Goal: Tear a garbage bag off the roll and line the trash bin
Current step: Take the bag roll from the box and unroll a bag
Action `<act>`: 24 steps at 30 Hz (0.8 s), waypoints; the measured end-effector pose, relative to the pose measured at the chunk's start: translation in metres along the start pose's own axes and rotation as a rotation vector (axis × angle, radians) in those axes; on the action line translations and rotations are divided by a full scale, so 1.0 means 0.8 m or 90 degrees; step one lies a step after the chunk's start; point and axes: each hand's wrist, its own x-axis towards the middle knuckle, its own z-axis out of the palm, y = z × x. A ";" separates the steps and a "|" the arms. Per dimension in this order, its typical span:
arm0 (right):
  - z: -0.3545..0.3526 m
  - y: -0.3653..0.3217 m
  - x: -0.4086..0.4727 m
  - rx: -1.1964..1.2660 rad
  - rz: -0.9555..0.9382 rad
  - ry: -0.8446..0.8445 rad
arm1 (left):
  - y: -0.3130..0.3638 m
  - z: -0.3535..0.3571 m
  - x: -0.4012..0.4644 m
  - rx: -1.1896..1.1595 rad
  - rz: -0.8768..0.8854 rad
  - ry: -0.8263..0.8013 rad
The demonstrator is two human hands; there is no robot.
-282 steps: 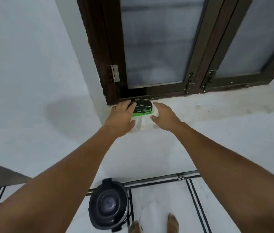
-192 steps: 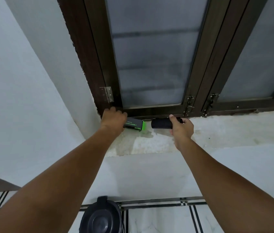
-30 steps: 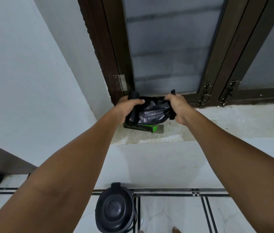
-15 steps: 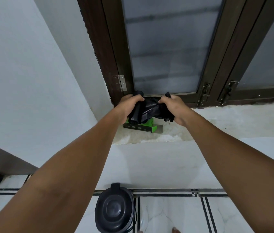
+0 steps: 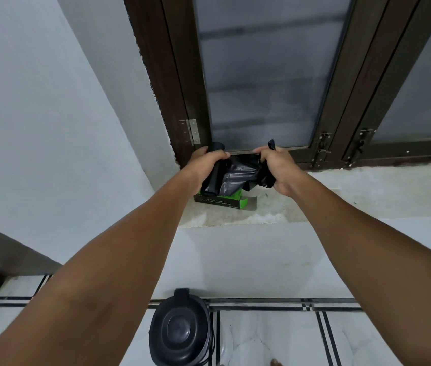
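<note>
Whitewashed window sill (image 5: 354,191) under dark-framed window, green box (image 5: 222,200) near sill's left end. Left hand (image 5: 204,167) clenched round black roll (image 5: 215,171), right hand (image 5: 275,167) fisted on loose garbage bag (image 5: 238,177) stretched between them, above box. Looks like mid-tear. Next: sharp pull apart at perforation, then down to trash bin (image 5: 180,334) on floor, lid shut.

Black roll of garbage bags (image 5: 215,171) upright above the windowsill, crinkled black bag (image 5: 239,175) stretched rightward from it, and round black lidded trash bin (image 5: 180,336) closed on the tiled floor below.
</note>
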 end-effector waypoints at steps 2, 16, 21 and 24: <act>-0.002 0.000 -0.003 -0.012 0.003 -0.033 | 0.001 -0.001 -0.002 0.003 -0.008 0.001; 0.006 0.003 -0.006 -0.315 0.024 -0.117 | 0.000 0.007 -0.004 0.037 0.009 -0.023; 0.006 0.000 -0.003 -0.309 0.097 -0.128 | 0.003 0.007 -0.006 0.001 -0.037 -0.023; 0.002 -0.001 -0.001 -0.216 0.134 -0.164 | 0.003 0.006 -0.004 -0.001 -0.042 -0.027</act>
